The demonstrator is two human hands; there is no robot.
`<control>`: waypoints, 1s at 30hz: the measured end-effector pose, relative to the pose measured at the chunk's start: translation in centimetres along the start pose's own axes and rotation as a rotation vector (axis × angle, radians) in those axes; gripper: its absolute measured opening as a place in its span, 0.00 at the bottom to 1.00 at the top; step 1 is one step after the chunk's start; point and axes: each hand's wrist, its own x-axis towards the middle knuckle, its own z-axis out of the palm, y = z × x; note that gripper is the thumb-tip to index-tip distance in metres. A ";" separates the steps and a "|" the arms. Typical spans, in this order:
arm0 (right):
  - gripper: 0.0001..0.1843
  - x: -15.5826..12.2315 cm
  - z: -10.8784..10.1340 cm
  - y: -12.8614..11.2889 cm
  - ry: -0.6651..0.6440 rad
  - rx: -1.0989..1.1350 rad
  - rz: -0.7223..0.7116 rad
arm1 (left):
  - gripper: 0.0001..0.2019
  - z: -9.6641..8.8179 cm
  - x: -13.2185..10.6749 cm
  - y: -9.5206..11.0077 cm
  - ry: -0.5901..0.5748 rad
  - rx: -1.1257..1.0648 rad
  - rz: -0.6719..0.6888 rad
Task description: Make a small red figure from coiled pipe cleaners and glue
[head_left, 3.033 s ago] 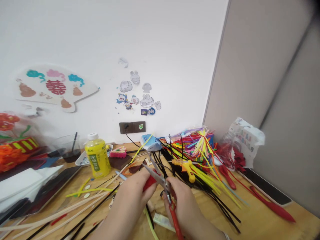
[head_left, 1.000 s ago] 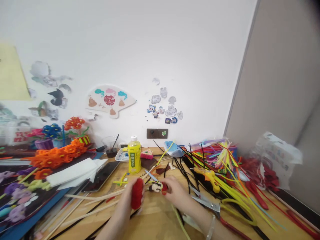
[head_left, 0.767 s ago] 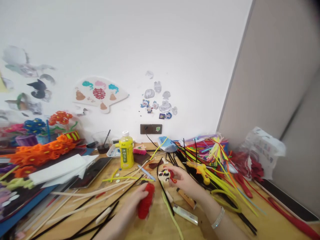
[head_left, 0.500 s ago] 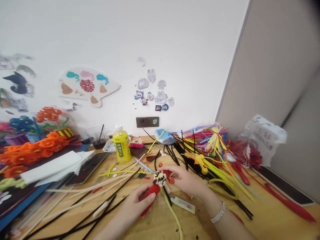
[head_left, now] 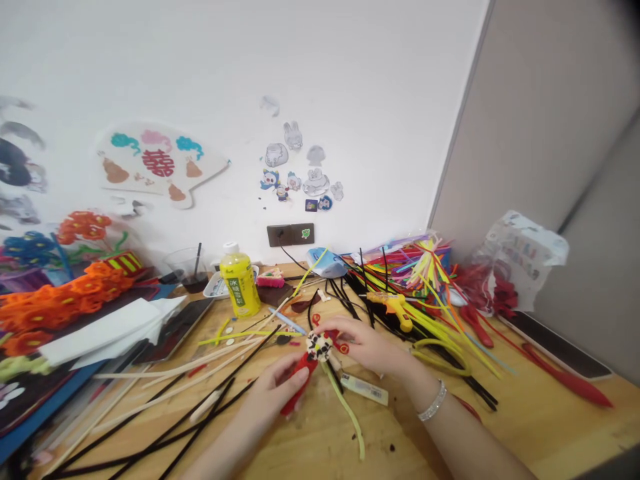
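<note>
A pipe-cleaner craft has a round white head with black specks [head_left: 319, 347], a red part [head_left: 301, 377] below it and small red curls beside it. My left hand [head_left: 281, 385] is closed around the red part, thumb on top. My right hand [head_left: 364, 347] pinches the red at the upper right of the head; its fingertips are partly hidden. A pale yellow-green pipe cleaner [head_left: 347, 405] trails from just under the head toward me. Right of it, a small white labelled bar [head_left: 365, 390] lies on the table.
A yellow bottle [head_left: 240, 283] stands at the back. A yellow hot glue gun [head_left: 397, 311] and bundled coloured pipe cleaners [head_left: 400, 267] lie right of it. Black pipe cleaners [head_left: 170, 433] spread across the left front. Orange flowers [head_left: 65, 303] and white paper [head_left: 113, 330] lie far left.
The camera view has shifted slightly. Both hands still hold the craft, whose speckled head has turned a little, its face now more toward me.
</note>
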 end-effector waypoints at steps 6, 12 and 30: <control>0.31 -0.2 0.7 0.1 -0.049 0.242 0.110 | 0.22 0.9 0.0 -1.1 0.000 -0.127 0.041; 0.32 0.4 1.4 1.0 0.041 0.394 0.054 | 0.23 1.6 1.0 -2.1 -0.023 -0.193 0.080; 0.36 -0.2 -2.7 0.9 -0.092 -0.142 0.087 | 0.21 5.2 3.2 -0.9 0.048 -0.314 -0.060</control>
